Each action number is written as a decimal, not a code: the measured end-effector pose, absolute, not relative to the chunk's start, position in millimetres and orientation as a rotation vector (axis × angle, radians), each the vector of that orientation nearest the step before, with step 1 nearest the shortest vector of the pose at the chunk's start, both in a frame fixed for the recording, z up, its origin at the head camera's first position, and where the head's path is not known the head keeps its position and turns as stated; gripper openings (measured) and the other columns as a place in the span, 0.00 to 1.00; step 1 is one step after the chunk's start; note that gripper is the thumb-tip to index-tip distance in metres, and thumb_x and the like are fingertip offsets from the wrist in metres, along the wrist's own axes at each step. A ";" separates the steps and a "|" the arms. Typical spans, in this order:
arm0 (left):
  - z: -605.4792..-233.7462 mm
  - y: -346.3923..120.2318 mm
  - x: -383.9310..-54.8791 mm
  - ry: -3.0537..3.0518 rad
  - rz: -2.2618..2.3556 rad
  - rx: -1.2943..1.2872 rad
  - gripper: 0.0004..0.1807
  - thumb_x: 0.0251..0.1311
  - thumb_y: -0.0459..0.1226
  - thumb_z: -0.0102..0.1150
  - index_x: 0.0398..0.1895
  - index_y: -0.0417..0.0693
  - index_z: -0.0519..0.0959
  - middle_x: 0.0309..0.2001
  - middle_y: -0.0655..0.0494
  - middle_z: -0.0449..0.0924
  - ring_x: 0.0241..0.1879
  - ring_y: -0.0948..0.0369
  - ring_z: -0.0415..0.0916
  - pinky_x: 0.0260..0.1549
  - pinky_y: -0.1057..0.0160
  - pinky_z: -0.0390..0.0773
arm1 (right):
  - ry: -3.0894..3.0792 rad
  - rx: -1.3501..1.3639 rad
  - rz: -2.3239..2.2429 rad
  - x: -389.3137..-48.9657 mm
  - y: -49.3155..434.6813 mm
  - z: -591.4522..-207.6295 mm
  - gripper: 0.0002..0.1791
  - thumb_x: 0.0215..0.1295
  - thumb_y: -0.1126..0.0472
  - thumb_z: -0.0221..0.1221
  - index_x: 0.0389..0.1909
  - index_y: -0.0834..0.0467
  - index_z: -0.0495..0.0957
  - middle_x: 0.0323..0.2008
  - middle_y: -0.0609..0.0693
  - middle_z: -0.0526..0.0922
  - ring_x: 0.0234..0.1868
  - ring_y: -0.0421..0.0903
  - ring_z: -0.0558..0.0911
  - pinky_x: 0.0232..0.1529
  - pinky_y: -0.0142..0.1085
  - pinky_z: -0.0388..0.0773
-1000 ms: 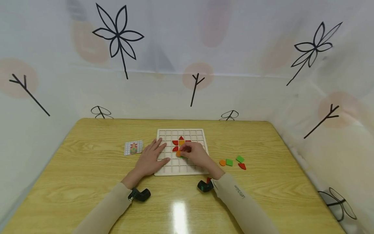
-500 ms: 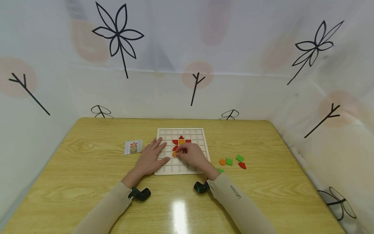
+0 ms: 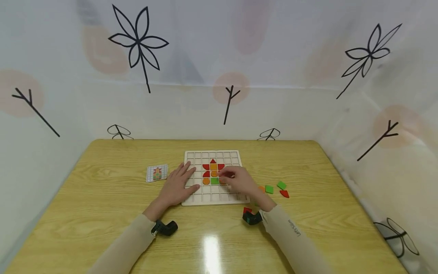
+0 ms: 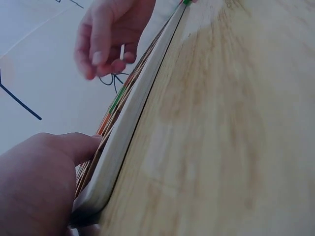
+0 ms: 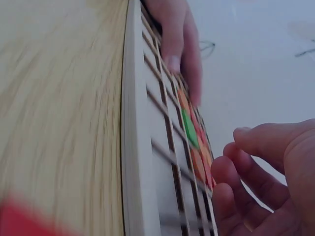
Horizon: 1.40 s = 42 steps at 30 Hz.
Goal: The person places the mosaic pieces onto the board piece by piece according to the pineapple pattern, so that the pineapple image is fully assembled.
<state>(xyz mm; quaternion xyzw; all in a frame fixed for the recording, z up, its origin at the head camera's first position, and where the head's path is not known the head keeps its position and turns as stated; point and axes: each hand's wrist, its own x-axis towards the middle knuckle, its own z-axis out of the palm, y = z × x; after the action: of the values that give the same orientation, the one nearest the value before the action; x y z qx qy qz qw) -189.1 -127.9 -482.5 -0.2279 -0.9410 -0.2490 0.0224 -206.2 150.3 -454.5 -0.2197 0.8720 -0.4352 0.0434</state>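
A pale wooden grid board (image 3: 202,197) lies on the table with coloured pieces in its cells. My left hand (image 3: 176,186) rests flat with spread fingers on its left edge. Over the board's right half, my right hand (image 3: 239,180) hovers with thumb and fingertips apart, nothing between them in the right wrist view. Below the red petal-like pieces (image 3: 206,174) and a red triangle (image 3: 213,161) are an orange round piece (image 3: 206,181) and a green square (image 3: 214,181). Another orange piece (image 5: 198,164) sits beyond the green one, partly hidden by the right fingers in the head view.
A small pattern card (image 3: 157,173) lies left of the board. To the right are loose pieces: green squares (image 3: 269,189), a red one (image 3: 284,193) and an orange one (image 3: 262,188) partly behind the right wrist. Another red piece (image 3: 247,210) lies by the right wrist camera (image 3: 252,218).
My right hand brought the orange round piece left into the cell beside the green square, let go and moved right, uncovering the green square. The left hand stayed put.
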 end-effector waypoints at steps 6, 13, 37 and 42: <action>-484.3 -127.8 -189.7 -2.915 -0.771 -0.706 0.40 0.68 0.57 0.54 0.76 0.47 0.62 0.78 0.47 0.49 0.77 0.46 0.43 0.68 0.36 0.50 | 2.739 -0.567 -1.278 -198.1 207.1 -452.1 0.06 0.69 0.63 0.62 0.44 0.56 0.85 0.42 0.47 0.85 0.39 0.45 0.81 0.41 0.38 0.78; -485.5 -128.4 -190.9 -2.909 -0.763 -0.702 0.40 0.68 0.58 0.54 0.76 0.48 0.62 0.78 0.47 0.49 0.77 0.47 0.43 0.68 0.37 0.51 | 2.816 -0.502 -1.181 -190.1 269.2 -450.9 0.08 0.68 0.62 0.64 0.45 0.60 0.84 0.41 0.51 0.85 0.42 0.48 0.82 0.45 0.44 0.79; -483.3 -126.3 -190.0 -2.910 -0.759 -0.706 0.39 0.68 0.57 0.54 0.76 0.47 0.63 0.78 0.47 0.49 0.77 0.46 0.43 0.68 0.36 0.52 | 2.640 -0.641 -1.045 -196.9 286.9 -449.9 0.07 0.61 0.64 0.69 0.40 0.56 0.84 0.39 0.48 0.81 0.42 0.46 0.75 0.47 0.42 0.72; -482.6 -125.8 -189.3 -2.908 -0.755 -0.704 0.39 0.67 0.56 0.55 0.76 0.46 0.63 0.78 0.46 0.49 0.77 0.46 0.43 0.67 0.36 0.52 | 2.682 -0.562 -1.075 -193.2 286.0 -452.0 0.05 0.63 0.64 0.67 0.38 0.55 0.82 0.39 0.47 0.81 0.43 0.47 0.76 0.50 0.46 0.71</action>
<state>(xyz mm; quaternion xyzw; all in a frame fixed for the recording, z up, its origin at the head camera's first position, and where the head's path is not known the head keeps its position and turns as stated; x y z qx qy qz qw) -189.3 -125.8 -482.6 -0.2280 -0.9421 -0.2445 0.0278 -193.2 286.0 -452.0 -0.1901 0.9067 -0.3634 0.0990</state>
